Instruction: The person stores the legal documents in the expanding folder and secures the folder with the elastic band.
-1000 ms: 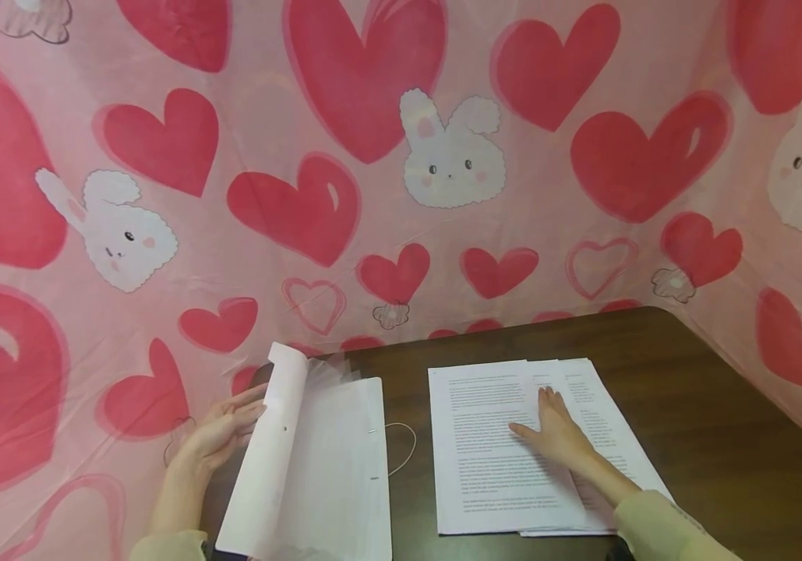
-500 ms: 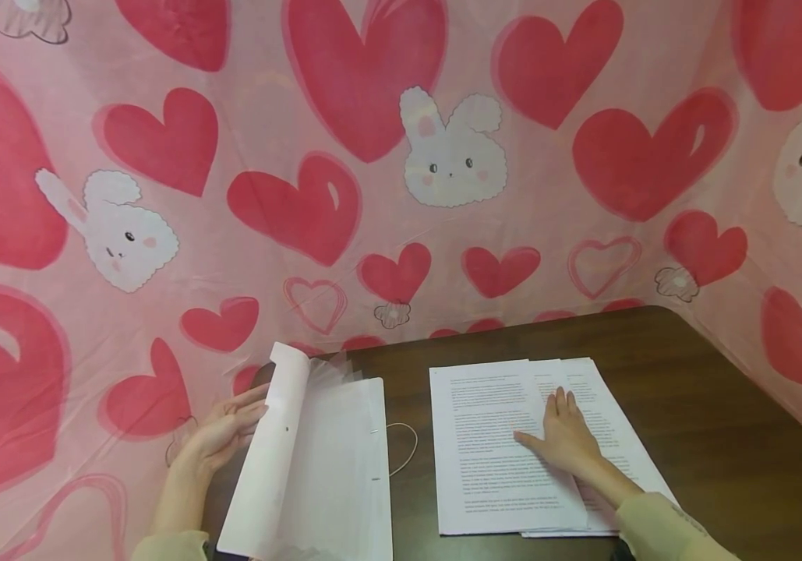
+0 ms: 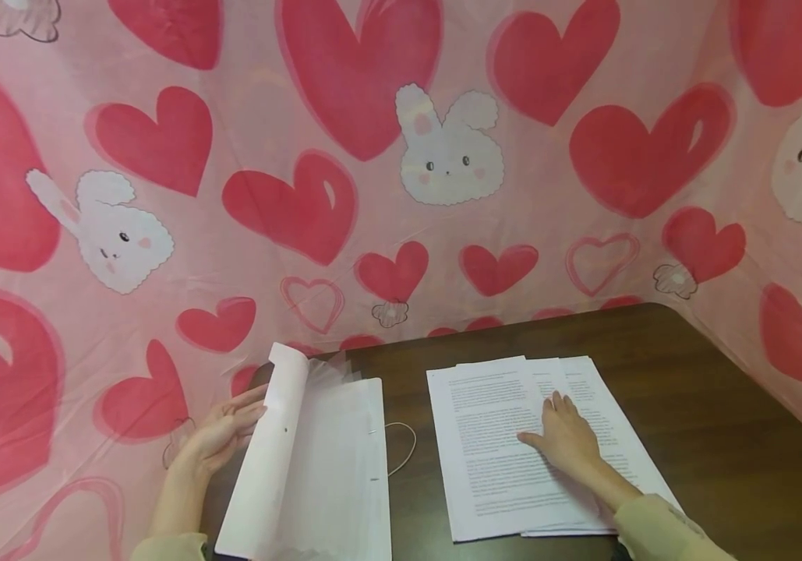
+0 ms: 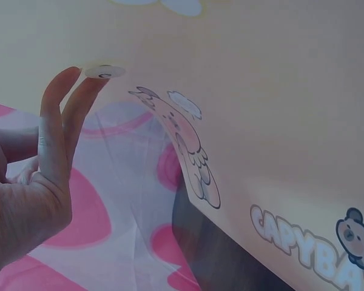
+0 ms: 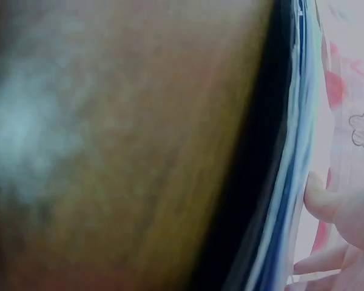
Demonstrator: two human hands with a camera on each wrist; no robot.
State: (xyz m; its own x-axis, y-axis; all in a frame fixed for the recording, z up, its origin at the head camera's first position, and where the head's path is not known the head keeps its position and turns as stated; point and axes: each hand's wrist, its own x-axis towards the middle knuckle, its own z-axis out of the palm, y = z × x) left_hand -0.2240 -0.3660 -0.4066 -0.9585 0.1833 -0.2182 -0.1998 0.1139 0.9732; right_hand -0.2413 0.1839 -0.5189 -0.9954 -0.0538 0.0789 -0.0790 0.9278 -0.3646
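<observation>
A white folder (image 3: 344, 460) lies spread at the left in the head view, clear sleeves (image 3: 330, 374) inside. Its raised cover (image 3: 270, 460) curls over. My left hand (image 3: 221, 432) supports that cover from outside with straight fingers. In the left wrist view, the cover's outer face (image 4: 279, 139) has cartoon prints, and the fingertips touch it beside a small round button (image 4: 104, 71). Printed sheets (image 3: 495, 467) lie overlapping on the right. My right hand (image 3: 569, 436) rests on them, fingers spread and thumb out to the left. The right wrist view shows its thumb (image 5: 327, 203) against the paper edges.
A thin cord loop (image 3: 411, 448) sticks out from the folder's right edge. The dark wooden table (image 3: 716, 436) extends right of the sheets. A pink curtain (image 3: 541, 179) with hearts and rabbits hangs close behind and along both sides.
The top sheet under my right hand has turned slightly, its lower left corner shifting right; another sheet now shows above its top edge. My right hand moved slightly right; the left stayed still.
</observation>
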